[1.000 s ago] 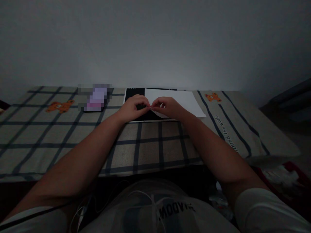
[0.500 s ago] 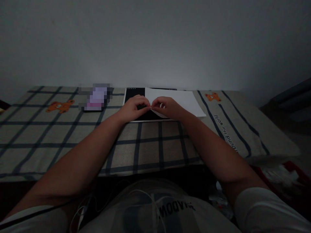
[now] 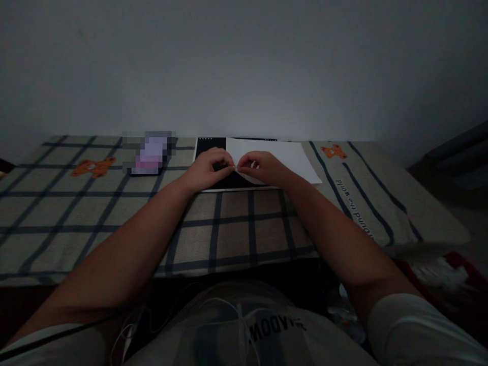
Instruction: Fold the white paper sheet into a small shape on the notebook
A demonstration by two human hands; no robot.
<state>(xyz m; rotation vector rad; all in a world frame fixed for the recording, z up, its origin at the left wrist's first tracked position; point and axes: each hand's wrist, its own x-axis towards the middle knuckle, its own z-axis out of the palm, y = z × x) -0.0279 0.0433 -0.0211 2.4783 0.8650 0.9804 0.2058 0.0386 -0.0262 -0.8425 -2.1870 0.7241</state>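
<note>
A white sheet of paper (image 3: 282,155) lies over the right part of a black board with a pale border (image 3: 208,145). My right hand (image 3: 263,166) pinches the sheet's left edge, which is slightly raised off the black surface. Fingertips meeting it there, my left hand (image 3: 211,169) is closed in a pinch over the board's left part. Both thumbs and index fingers come together at the paper's edge. Whatever lies between the left fingertips is too small and dark to make out.
A phone (image 3: 150,155), blurred out, lies left of the board. Under everything spreads a checked tablecloth (image 3: 236,234) with printed orange bears, its far edge against a grey wall (image 3: 244,66). A red container (image 3: 457,269) with pale plastic stands below the table at right.
Almost nothing differs. Both hands keep their pinch at the paper's edge, and the view has shifted very slightly.
</note>
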